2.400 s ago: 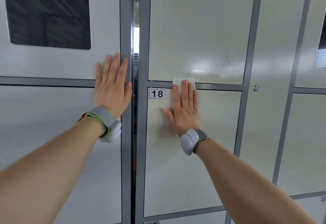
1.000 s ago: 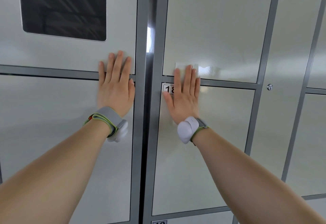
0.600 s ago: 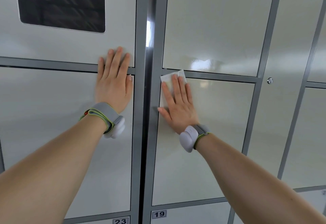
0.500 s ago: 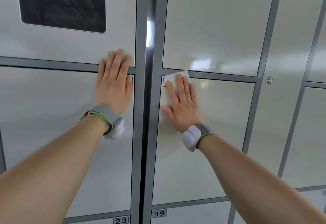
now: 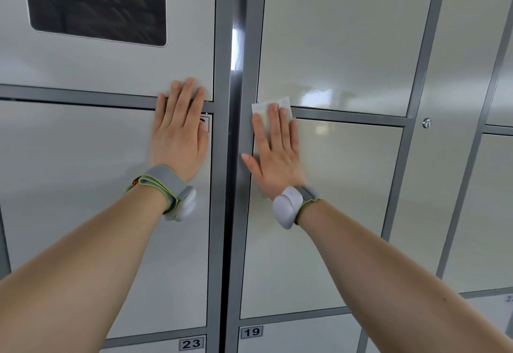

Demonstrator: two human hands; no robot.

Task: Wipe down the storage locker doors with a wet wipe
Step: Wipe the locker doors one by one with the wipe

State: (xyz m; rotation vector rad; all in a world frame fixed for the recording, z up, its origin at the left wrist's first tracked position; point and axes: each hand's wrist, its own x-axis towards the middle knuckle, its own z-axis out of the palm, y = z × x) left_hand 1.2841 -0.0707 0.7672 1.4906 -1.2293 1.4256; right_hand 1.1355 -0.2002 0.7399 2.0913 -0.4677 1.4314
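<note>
A white wet wipe (image 5: 263, 108) lies flat against the top left corner of a pale locker door (image 5: 333, 214), overlapping the grey frame bar above it. My right hand (image 5: 274, 155) presses the wipe onto the door with straight, spread fingers; most of the wipe is hidden under the fingers. My left hand (image 5: 180, 133) rests flat on the neighbouring locker door (image 5: 83, 186) to the left, fingertips reaching over the horizontal frame bar. Both wrists wear bands.
Grey metal frame bars (image 5: 222, 214) divide the doors. A dark window panel (image 5: 97, 2) sits in the upper left door. Number labels 19 (image 5: 252, 332) and 23 (image 5: 191, 343) mark lower doors. A small round lock (image 5: 427, 123) is on the right column.
My right hand slid the wipe left from the middle of the door's top edge to its top left corner, covering the number label. My left hand stayed flat in place.
</note>
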